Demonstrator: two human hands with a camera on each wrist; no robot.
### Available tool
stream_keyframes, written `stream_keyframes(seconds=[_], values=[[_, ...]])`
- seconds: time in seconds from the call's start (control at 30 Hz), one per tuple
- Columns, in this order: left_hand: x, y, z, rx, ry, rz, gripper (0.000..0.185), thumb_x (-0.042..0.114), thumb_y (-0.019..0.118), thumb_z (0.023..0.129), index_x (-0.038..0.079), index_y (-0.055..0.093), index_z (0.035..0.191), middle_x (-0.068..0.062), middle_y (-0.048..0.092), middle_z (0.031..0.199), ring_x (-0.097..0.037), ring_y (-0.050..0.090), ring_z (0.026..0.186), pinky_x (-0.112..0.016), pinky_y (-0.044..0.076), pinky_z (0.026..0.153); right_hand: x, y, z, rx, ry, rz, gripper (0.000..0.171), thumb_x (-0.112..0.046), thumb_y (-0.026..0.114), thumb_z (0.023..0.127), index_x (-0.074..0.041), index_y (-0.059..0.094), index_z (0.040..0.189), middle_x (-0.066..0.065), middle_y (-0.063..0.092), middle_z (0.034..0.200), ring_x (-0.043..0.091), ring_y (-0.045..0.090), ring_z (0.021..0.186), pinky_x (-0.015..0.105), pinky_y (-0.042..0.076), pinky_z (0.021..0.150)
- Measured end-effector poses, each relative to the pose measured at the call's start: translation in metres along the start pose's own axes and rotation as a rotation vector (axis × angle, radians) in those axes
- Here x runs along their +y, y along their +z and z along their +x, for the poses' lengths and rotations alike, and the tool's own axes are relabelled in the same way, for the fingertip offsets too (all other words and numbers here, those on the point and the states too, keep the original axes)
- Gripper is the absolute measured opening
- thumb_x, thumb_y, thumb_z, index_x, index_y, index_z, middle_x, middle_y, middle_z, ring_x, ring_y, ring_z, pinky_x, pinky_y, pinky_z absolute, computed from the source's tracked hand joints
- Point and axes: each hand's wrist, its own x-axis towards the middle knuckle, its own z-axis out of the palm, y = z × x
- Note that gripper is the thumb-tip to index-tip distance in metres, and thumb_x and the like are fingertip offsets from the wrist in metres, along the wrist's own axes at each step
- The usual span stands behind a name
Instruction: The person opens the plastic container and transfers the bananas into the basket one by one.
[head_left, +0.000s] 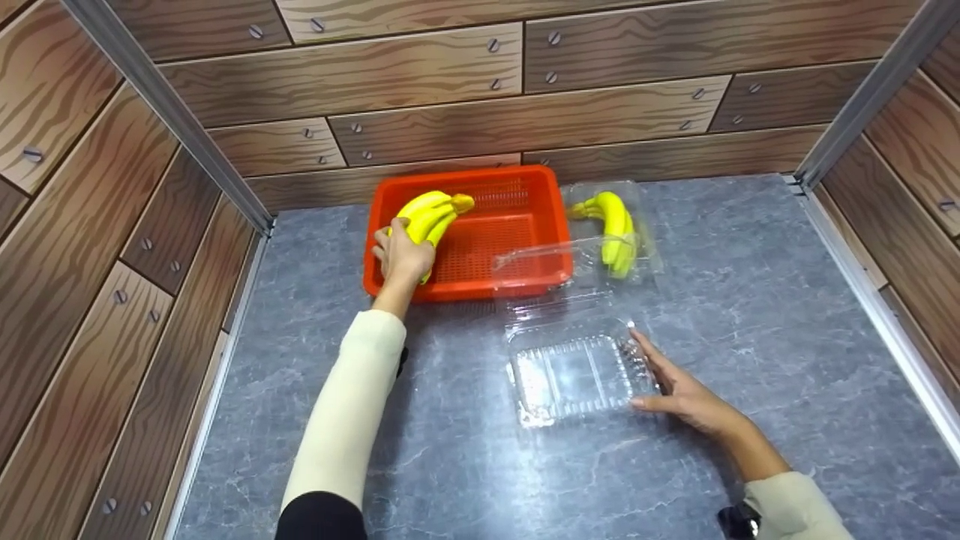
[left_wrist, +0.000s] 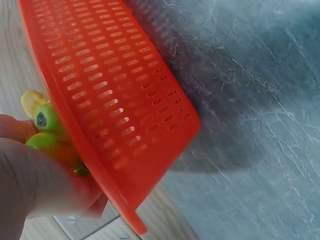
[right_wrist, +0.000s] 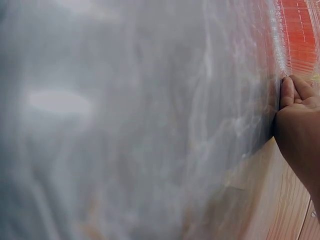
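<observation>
Left hand (head_left: pixel 405 256) grips banana bunch (head_left: pixel 427 216) at red basket's (head_left: pixel 469 178) left side; right hand (head_left: pixel 694 401), outstretched, touches clear container (head_left: pixel 574 379) in front of basket.

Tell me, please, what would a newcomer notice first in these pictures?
Probably the bright red basket by the back wall, where the left hand grips yellow bananas at the basket's left side. Next, the other bananas stand out, in a clear box right of the basket. Nearer the person, an open clear box shines on the grey table, with the right hand at its right edge.
</observation>
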Motion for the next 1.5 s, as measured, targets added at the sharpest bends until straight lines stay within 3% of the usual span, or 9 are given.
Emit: stream_keyframes(seconds=[0.17, 0.4, 0.63, 0.77, 0.9, 1.23, 1.5], values=[[0.0, 0.008, 0.007, -0.015, -0.004, 0.009, 0.065, 0.011, 0.06, 0.096, 0.015, 0.042, 0.157, -0.019, 0.023, 0.167, -0.042, 0.022, 0.154, -0.054, 0.043, 0.122, -0.001, 0.0, 0.0, 0.006, 0.007, -0.006, 0.11, -0.009, 0.078, 0.093, -0.032, 0.007, 0.174, 0.016, -0.013, 0.181, 0.047, -0.015, 0.165, 0.067, -0.011, 0.126], [-0.002, 0.012, 0.014, -0.093, -0.055, 0.103, 0.081, 0.008, 0.063, 0.095, 0.017, 0.028, 0.168, -0.021, 0.016, 0.171, -0.043, 0.014, 0.159, -0.058, 0.03, 0.13, 0.0, 0.001, 0.0, 0.017, 0.003, -0.019, 0.109, -0.011, 0.078, 0.094, -0.031, 0.007, 0.174, 0.019, -0.012, 0.18, 0.053, -0.011, 0.164, 0.074, -0.01, 0.127], [-0.003, 0.012, 0.01, -0.099, -0.013, 0.121, 0.087, 0.005, 0.064, 0.093, 0.011, 0.024, 0.169, -0.026, 0.019, 0.166, -0.045, 0.022, 0.158, -0.051, 0.04, 0.127, 0.0, 0.001, 0.0, 0.019, 0.005, -0.018, 0.109, -0.009, 0.078, 0.094, -0.029, 0.007, 0.174, 0.018, -0.008, 0.181, 0.052, -0.004, 0.165, 0.071, -0.006, 0.127], [-0.005, 0.013, 0.013, -0.101, -0.002, 0.172, 0.086, 0.007, 0.069, 0.093, 0.012, 0.026, 0.168, -0.026, 0.024, 0.163, -0.045, 0.032, 0.155, -0.05, 0.045, 0.122, -0.001, 0.0, 0.001, 0.017, 0.004, -0.007, 0.109, -0.01, 0.078, 0.094, -0.029, 0.007, 0.174, 0.018, -0.01, 0.181, 0.052, -0.01, 0.165, 0.072, -0.009, 0.128], [-0.009, 0.017, 0.018, -0.087, 0.001, 0.267, 0.085, 0.013, 0.074, 0.093, 0.015, 0.03, 0.166, -0.024, 0.03, 0.162, -0.044, 0.04, 0.15, -0.053, 0.049, 0.117, -0.001, 0.001, 0.001, 0.018, 0.004, -0.019, 0.109, -0.011, 0.078, 0.094, -0.03, 0.008, 0.174, 0.018, -0.011, 0.181, 0.051, -0.011, 0.165, 0.073, -0.009, 0.128], [-0.01, 0.021, 0.017, -0.023, 0.042, 0.406, 0.08, 0.029, 0.072, 0.096, 0.011, 0.035, 0.165, -0.026, 0.035, 0.161, -0.042, 0.036, 0.151, -0.052, 0.053, 0.111, -0.002, 0.002, 0.003, 0.018, 0.017, -0.009, 0.108, -0.01, 0.078, 0.094, -0.032, 0.008, 0.174, 0.017, -0.011, 0.181, 0.049, -0.013, 0.165, 0.07, -0.01, 0.129], [-0.018, 0.023, 0.007, 0.051, 0.134, 0.439, 0.064, 0.038, 0.062, 0.102, 0.005, 0.047, 0.155, -0.028, 0.046, 0.15, -0.045, 0.045, 0.141, -0.053, 0.043, 0.12, -0.003, 0.001, 0.001, 0.01, 0.015, -0.009, 0.109, -0.01, 0.078, 0.094, -0.031, 0.007, 0.174, 0.017, -0.012, 0.181, 0.05, -0.012, 0.165, 0.07, -0.01, 0.128]])
